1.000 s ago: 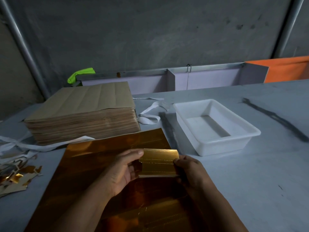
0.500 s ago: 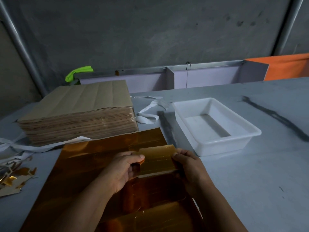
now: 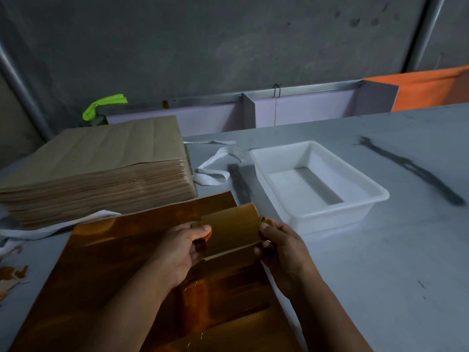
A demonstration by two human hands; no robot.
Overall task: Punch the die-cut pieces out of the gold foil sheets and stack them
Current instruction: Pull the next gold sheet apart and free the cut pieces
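Observation:
A large gold foil sheet [image 3: 121, 270] lies flat on the grey table in front of me. Above its far right part I hold a small gold die-cut piece [image 3: 232, 228], tilted with its far edge raised. My left hand [image 3: 181, 247] pinches the piece's left edge with the thumb on top. My right hand [image 3: 284, 246] pinches its right edge. Whether the piece is wholly free of the sheet cannot be told.
A thick stack of brown-backed sheets [image 3: 96, 168] stands at the back left. A white plastic tray [image 3: 317, 179] sits to the right, with nothing in it. White strapping [image 3: 213, 171] lies between them. Gold scraps [image 3: 12, 275] lie at the left edge.
The piece has tipped from lying nearly flat between my hands to a steeper tilt, far edge up. Both hands keep their hold on its two ends.

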